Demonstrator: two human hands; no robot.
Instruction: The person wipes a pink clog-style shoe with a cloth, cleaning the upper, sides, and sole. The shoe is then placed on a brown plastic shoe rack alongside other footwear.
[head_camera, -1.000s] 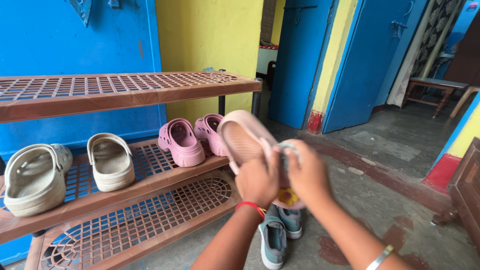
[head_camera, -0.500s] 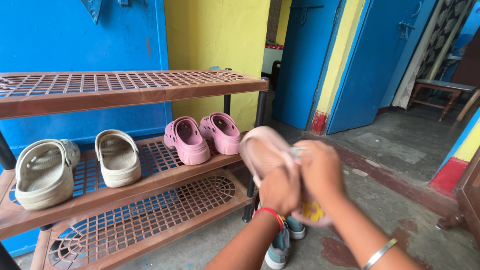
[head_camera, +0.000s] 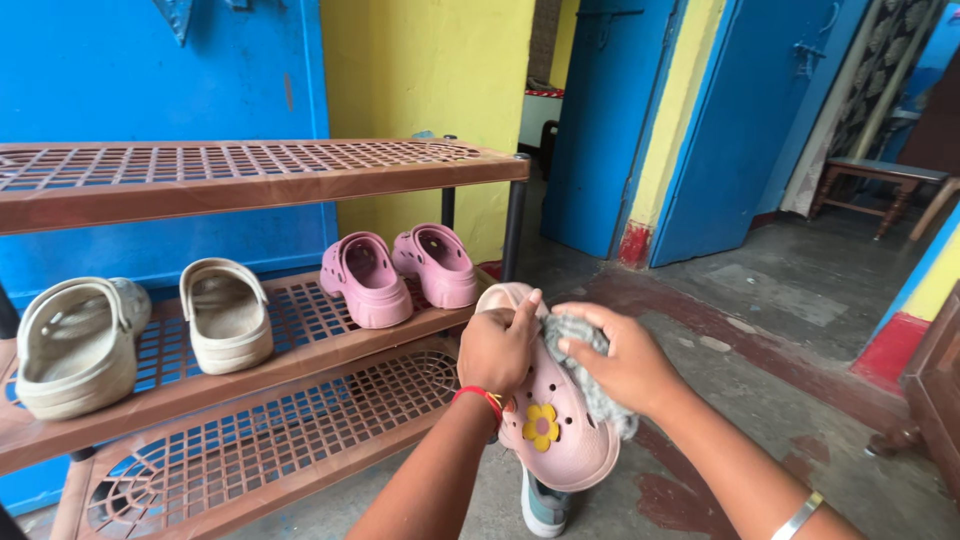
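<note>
- Left hand (head_camera: 497, 350) clamps the pale pink moulded foam clog with a yellow flower charm (head_camera: 555, 425) at its heel, held above the floor beside the brown lattice shoe rack (head_camera: 300, 400).
- Right hand (head_camera: 620, 365) closes on a crumpled grey cloth (head_camera: 590, 375), pressed against the clog's upper.
- Recommended: steady grip, short firm strokes.

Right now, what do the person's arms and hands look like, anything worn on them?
Both arms are bare, with no sleeves in view. The left hand has a red thread band at its wrist, with a small yellow bit on it. The right hand has no ring that I can see; farther up that forearm sits a plain silver bangle. No gloves and no watch.
</note>
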